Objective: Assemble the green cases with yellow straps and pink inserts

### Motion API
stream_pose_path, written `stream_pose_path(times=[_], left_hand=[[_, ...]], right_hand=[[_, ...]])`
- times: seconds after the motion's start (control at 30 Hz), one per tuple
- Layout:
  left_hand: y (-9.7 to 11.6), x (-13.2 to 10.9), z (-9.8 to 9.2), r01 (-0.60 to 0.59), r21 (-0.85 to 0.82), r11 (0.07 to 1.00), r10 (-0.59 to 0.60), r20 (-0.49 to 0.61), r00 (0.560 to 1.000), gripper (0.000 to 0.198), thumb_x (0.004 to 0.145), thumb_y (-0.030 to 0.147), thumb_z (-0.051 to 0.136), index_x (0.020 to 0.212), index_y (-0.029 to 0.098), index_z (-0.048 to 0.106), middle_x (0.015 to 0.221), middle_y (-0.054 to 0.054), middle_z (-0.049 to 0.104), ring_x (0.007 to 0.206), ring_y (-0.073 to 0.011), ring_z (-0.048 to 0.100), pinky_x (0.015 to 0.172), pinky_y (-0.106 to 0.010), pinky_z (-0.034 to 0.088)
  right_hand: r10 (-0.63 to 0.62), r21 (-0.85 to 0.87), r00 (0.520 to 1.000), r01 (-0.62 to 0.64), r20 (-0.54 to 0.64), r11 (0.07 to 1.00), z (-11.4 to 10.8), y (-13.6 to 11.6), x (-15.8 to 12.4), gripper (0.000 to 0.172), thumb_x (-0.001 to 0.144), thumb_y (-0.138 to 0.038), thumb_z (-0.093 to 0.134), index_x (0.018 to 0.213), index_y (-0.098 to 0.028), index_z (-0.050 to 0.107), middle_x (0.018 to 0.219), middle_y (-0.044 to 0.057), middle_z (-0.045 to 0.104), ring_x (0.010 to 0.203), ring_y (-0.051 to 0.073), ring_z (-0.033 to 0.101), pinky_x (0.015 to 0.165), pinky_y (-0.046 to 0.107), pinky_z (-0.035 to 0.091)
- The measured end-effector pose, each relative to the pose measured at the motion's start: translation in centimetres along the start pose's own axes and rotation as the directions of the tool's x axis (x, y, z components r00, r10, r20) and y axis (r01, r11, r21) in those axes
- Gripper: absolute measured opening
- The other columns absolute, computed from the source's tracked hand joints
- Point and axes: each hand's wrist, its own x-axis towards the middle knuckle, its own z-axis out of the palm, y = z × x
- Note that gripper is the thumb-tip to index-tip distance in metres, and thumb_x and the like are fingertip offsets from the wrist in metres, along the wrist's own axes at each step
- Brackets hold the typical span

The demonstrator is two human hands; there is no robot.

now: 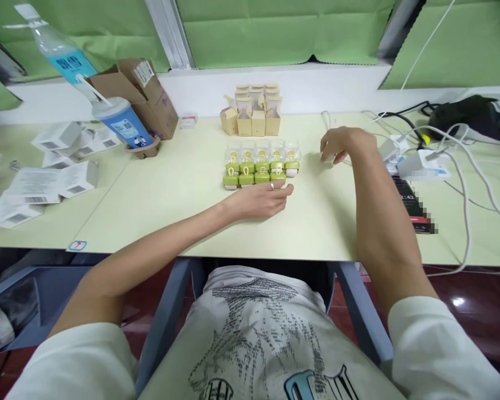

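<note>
Rows of small green containers (247,179) with clear tops and pale loops stand close together in the middle of the table. My left hand (262,201), with a ring on one finger, rests along the front row, its fingers stretched to the right and not wrapped around any of them. To the right of the rows, my right hand (335,145) hangs low over the tabletop, fingers pointing down and apart, with nothing visible in them. Behind the containers stands a group of small yellowish cardboard boxes (251,123), several with raised flaps.
White boxes (52,182) are heaped at the left. A blue-labelled tub (123,123), a tilted bottle (64,55) and an open brown carton (160,108) stand at the back left. White chargers (419,163), cables and a phone (414,208) lie at the right.
</note>
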Motion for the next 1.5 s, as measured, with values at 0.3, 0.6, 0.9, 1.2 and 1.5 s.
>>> stream_pose_path(times=[0.3,0.6,0.9,1.2,1.5], left_hand=[[3.8,-3.4,-2.6,0.312,-0.763,0.566,-0.733,-0.292,0.614,0.054,0.101,0.03,0.085,0.153,0.031,0.069,0.137,-0.011,0.077,0.124,-0.0259,0.076,0.107,-0.045,0.068],[4.3,-4.4,-4.9,0.276,-0.842,0.464,-0.827,-0.3,0.476,0.064,0.097,0.024,0.089,0.155,0.045,0.071,0.135,-0.005,0.076,0.121,-0.0234,0.074,0.097,-0.04,0.07],[4.0,-3.8,-5.3,0.301,-0.781,0.547,-0.784,-0.353,0.51,0.065,0.101,0.033,0.086,0.161,0.051,0.066,0.133,-0.005,0.073,0.125,-0.0267,0.074,0.104,-0.048,0.068],[3.8,-3.6,-5.1,0.293,-0.78,0.553,-0.796,-0.392,0.461,0.059,0.097,0.052,0.09,0.154,0.051,0.072,0.121,-0.004,0.074,0.115,-0.0272,0.074,0.093,-0.048,0.069],[4.3,-3.0,-4.8,0.413,-0.762,0.499,-0.851,-0.341,0.4,0.054,0.093,0.072,0.085,0.134,0.038,0.077,0.114,-0.006,0.071,0.11,-0.0274,0.072,0.086,-0.046,0.068]], right_hand=[[-0.043,0.318,0.97,0.12,-0.239,0.94,-0.8,-7.8,-6.4,0.039,0.094,-0.064,0.089,0.124,-0.04,0.081,0.119,0.005,0.084,0.106,0.035,0.081,0.095,0.056,0.071],[-0.087,0.7,0.98,0.19,-0.18,0.688,7.5,-9.7,-10.8,0.04,0.086,-0.048,0.101,0.121,-0.038,0.085,0.113,0.002,0.085,0.095,0.025,0.082,0.093,0.047,0.074],[-0.183,0.574,0.96,0.274,-0.211,0.771,6.9,-9.8,-10.7,0.035,0.092,-0.058,0.093,0.124,-0.046,0.09,0.13,0.006,0.081,0.115,0.031,0.079,0.094,0.049,0.073],[-0.169,0.498,0.928,0.325,-0.333,0.804,8.5,-10.3,-10.5,0.036,0.093,-0.067,0.089,0.124,-0.047,0.09,0.123,0.006,0.08,0.117,0.033,0.076,0.095,0.052,0.071],[-0.069,0.635,0.969,0.207,-0.235,0.745,8.4,-10.9,-10.5,0.049,0.084,-0.069,0.097,0.122,-0.04,0.085,0.129,0.004,0.078,0.109,0.028,0.078,0.086,0.043,0.074]])
